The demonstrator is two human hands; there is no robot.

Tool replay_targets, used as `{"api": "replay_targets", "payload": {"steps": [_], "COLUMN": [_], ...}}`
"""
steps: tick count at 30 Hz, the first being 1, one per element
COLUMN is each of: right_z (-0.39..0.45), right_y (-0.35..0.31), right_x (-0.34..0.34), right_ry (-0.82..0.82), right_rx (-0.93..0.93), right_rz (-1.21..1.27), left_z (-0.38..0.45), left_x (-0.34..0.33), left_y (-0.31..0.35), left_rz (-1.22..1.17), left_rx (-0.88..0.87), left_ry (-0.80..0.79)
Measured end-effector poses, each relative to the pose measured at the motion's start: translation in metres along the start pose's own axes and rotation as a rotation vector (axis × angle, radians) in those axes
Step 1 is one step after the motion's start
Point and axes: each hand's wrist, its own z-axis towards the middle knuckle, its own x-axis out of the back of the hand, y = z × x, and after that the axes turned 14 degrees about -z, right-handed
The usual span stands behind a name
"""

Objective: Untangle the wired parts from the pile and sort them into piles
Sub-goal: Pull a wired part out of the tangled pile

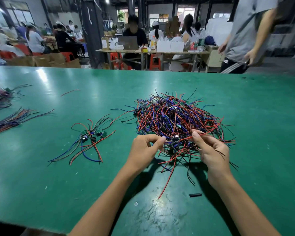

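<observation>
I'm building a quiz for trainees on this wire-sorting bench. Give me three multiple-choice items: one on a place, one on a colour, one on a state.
1. Where does the small sorted group of wired boards lie relative to the big tangled pile?
A. to its left B. to its right C. on top of it

2. What colour is the tabletop?
A. white B. green C. red

3. What are the hands doing?
A. resting flat B. pinching wires C. holding a tool

A: the small sorted group lies left of the big tangled pile.
B: the tabletop is green.
C wrong; B: left hand and right hand pinch wires at the pile's near edge.

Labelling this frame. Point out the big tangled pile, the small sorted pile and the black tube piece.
big tangled pile point(175, 120), head view, middle of the tangle
small sorted pile point(94, 134), head view, the green boards at its centre
black tube piece point(195, 195), head view, its middle
</observation>
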Motion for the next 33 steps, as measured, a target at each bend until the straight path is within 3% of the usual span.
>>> {"api": "replay_targets", "payload": {"steps": [3,6,8,12,16,20,23,25,29,33], "right_z": [0.003,0.002,-0.001,0.0,0.0,0.009,0.01,0.009,0.009,0.004], "right_y": [0.0,-0.007,-0.01,-0.007,-0.012,-0.02,-0.019,-0.016,-0.006,-0.005], "right_x": [0.005,0.008,0.008,0.01,0.01,0.02,0.03,0.031,0.023,0.015], "right_ry": [-0.041,-0.178,-0.242,-0.181,-0.195,0.116,0.215,0.136,-0.204,-0.528], "right_rx": [-0.03,0.066,0.127,0.217,0.208,0.11,0.227,0.254,0.298,0.221], "right_rz": [0.023,0.0,-0.042,-0.13,-0.149,-0.065,-0.091,-0.241,-0.611,-0.543], "left_z": [0.0,-0.002,-0.004,-0.011,-0.011,-0.008,-0.005,-0.004,-0.006,-0.01], "left_x": [0.002,-0.001,-0.004,-0.01,-0.015,-0.011,-0.007,-0.007,-0.013,-0.016], "left_y": [0.006,0.013,0.015,0.014,0.009,0.005,0.005,0.004,0.006,0.007], "left_rz": [-0.089,-0.275,-0.282,-0.342,-0.296,-0.336,-0.395,-0.433,-0.492,-0.355], "left_rx": [0.057,0.179,0.159,0.164,0.149,0.236,0.324,0.333,0.292,0.194], "left_ry": [-0.033,-0.135,-0.215,-0.335,-0.251,-0.086,0.005,0.004,-0.049,-0.073]}}
